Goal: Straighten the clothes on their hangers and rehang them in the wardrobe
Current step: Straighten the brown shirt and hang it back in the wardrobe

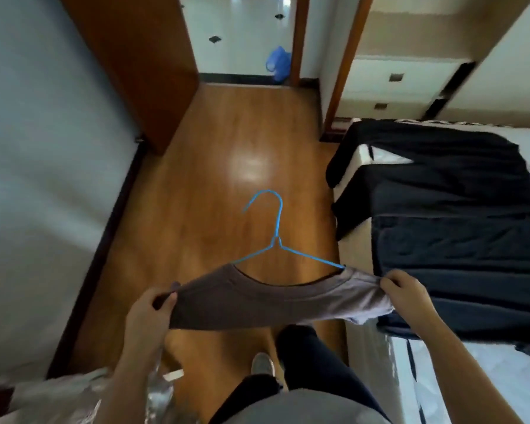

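Observation:
A grey T-shirt (266, 301) hangs on a blue wire hanger (276, 237), held out flat over the wooden floor, with the hook pointing away from me. My left hand (149, 310) pinches the shirt's left shoulder. My right hand (406, 290) pinches its right shoulder, where the cloth is bunched. The hanger's arms run into the neck opening. Several dark garments (447, 209) lie spread on the bed at the right.
A white bed (484, 377) fills the right side. An open wooden door (135, 56) stands at the upper left beside a pale wall (37, 148). White drawers (395, 84) sit at the back right. A blue bag (277, 64) lies beyond the doorway. A plastic-covered bundle (65, 399) sits at the lower left.

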### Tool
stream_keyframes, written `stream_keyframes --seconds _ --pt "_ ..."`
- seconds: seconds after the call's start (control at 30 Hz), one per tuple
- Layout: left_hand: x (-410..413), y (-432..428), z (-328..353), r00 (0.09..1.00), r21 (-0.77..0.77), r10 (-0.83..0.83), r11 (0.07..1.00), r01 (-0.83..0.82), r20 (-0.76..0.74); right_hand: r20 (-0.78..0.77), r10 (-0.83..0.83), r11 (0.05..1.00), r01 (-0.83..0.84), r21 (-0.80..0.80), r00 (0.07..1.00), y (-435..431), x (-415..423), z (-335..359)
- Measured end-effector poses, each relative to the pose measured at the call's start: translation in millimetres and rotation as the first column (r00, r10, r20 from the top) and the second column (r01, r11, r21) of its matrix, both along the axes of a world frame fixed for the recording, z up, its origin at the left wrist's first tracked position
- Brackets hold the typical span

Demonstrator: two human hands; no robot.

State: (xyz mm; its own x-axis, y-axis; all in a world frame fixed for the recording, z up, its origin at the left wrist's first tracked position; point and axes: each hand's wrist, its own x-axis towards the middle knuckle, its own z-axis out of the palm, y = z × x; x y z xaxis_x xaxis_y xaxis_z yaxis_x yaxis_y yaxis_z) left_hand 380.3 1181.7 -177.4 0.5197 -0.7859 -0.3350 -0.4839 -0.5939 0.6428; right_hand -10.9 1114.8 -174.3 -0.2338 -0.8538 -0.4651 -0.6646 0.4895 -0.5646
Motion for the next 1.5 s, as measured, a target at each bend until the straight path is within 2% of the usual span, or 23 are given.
stream_keyframes --seconds 0.13,0.27,0.43,0.57,0.8,1.0,1.23,1.4,1.5 --pt "15 -14 7 0.996 -0.007 0.071 0.997 -0.071 0.046 0.07 0.119 0.993 -0.119 -0.001 0.99 -59 18 -7" --pt "15 -79 17 0.992 -0.067 0.117 0.991 -0.114 0.044 0.117 0.167 0.985 -0.16 -0.069 0.979 -141 20 -4" --pt "-25 -218 40 0.983 -0.216 0.127 0.972 -0.097 0.132 0.15 0.125 0.978 -0.096 -0.187 0.981 -250 -14 10" --pt "-72 -332 67 0.987 -0.251 0.019 0.968 0.022 0.159 0.136 0.008 0.976 0.022 -0.218 0.991 -322 -68 25" --pt "-112 -457 59 0.975 -0.148 -0.178 0.969 0.197 0.131 0.068 -0.126 0.97 0.137 -0.199 0.99 -425 -116 27" --pt "-103 -583 43 0.964 -0.137 -0.206 0.964 0.23 0.168 0.06 -0.115 0.972 0.125 -0.198 0.991 -541 -106 13" --pt "-60 -769 46 0.987 -0.162 -0.116 0.978 0.134 0.113 -0.024 -0.027 0.958 0.019 -0.285 0.999 -745 -66 34" --pt "-46 -886 60 0.974 -0.192 -0.197 0.957 0.217 0.116 -0.003 -0.001 0.945 0.0 -0.328 1.0 -863 -54 51" --pt "-62 -940 64 0.969 -0.176 -0.239 0.953 0.246 0.064 0.013 -0.072 0.951 0.072 -0.301 0.997 -895 -73 43"
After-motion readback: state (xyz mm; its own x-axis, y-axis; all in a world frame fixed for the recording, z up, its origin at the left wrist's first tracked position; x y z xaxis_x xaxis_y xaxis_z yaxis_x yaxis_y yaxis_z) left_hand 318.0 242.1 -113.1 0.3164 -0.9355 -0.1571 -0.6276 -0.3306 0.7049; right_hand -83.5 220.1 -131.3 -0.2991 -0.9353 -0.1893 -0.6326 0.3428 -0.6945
